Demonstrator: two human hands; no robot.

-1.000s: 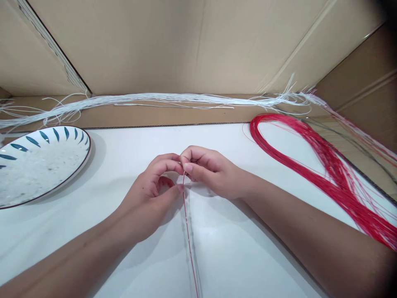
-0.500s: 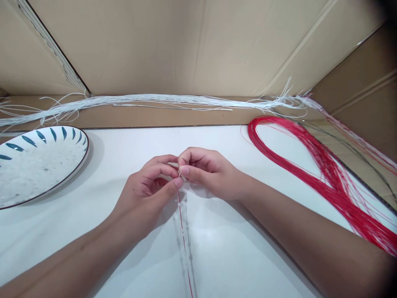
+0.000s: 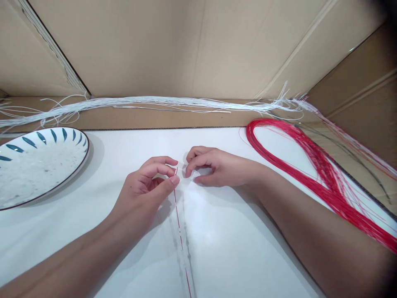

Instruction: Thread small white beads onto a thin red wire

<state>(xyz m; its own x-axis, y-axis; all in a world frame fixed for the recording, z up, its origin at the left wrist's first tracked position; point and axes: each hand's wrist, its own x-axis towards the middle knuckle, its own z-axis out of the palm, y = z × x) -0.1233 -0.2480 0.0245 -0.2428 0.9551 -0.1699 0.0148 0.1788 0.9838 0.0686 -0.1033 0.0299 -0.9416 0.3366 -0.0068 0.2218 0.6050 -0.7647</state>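
Note:
Between its thumb and forefinger, my left hand (image 3: 151,182) pinches a thin red string (image 3: 177,209) close to its upper end, a short tip of which pokes up past the fingers. Whitish, see-through small pieces sit along the string at intervals, breaking up the red; they look like beads. The string runs down over the white surface toward me and leaves the view at the bottom. To the right of that tip, my right hand (image 3: 211,167) is apart from the string, its thumb and curled forefinger separated. I make out nothing in its fingers.
An oval plate (image 3: 84,155) with blue leaf marks, on the left, holds many small whitish pieces. A looped bundle of red strings (image 3: 279,159) lies at right. White cords (image 3: 155,100) stretch along the cardboard ledge (image 3: 149,120) at the back, before cardboard walls (image 3: 139,45).
My right hand has let go near the string's tip and drawn a little to the right, its fingers parting. My left hand keeps its pinch, and the red tip now shows above it.

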